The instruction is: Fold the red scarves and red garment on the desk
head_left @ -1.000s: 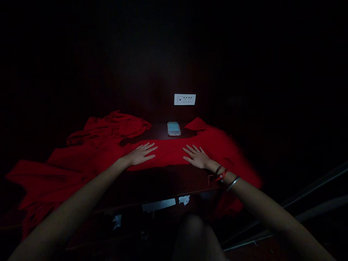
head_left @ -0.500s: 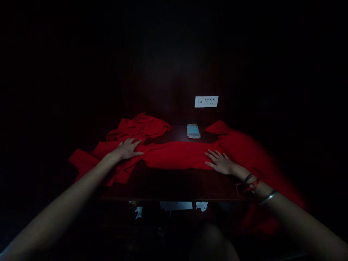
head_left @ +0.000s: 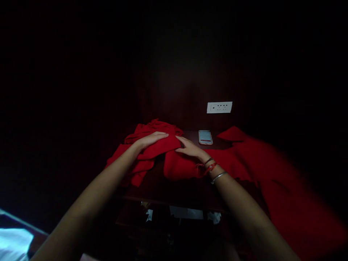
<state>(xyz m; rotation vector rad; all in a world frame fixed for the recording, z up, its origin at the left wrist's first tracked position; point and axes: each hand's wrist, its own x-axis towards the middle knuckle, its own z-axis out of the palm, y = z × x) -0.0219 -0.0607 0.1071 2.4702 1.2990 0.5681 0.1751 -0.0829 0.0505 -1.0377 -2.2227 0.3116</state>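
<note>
The worktop is dark, poorly lit and stands against a dark wall. Red cloth lies across it from left to right: matte, plain and even in colour. The right portion is broad, fairly smooth, and runs down past the worktop's near side, its outer edge blurred. The middle is a narrow band with a rounded left end. On the left the cloth is layered and creased, with a crumpled heap behind; whether all is one piece cannot be told.

Left hand: fingers laid over a raised fold of the cloth, thumb hidden; a grip cannot be confirmed. Right hand: grasping the right end of that fold between thumb and fingers.

A white paper strip shows beneath the worktop's edge. A white socket is set in the wall. Below it, a phone lies lit, screen illegible, just behind the band. The right wrist bears a silver bangle and a red cord.
</note>
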